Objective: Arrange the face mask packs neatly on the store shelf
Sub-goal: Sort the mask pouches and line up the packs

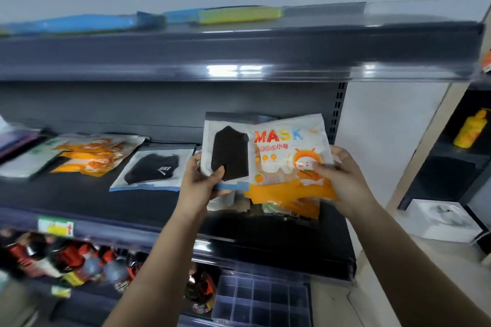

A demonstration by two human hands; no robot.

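Together, both hands' fingers (218,170) pinch two held packs (289,156); two lie on the shelf (87,194).

Both bare forearms reach up and forward from the near edge, converging toward the middle. The left hand (203,180) is raised with its wrist bent slightly back, thumb laid across the front of a black pack (228,154) and fingers curled behind it. The right hand (342,180) sits just to the right at the same height, thumb pressed on the front of an orange pack (289,164), fingers wrapped round its far side.
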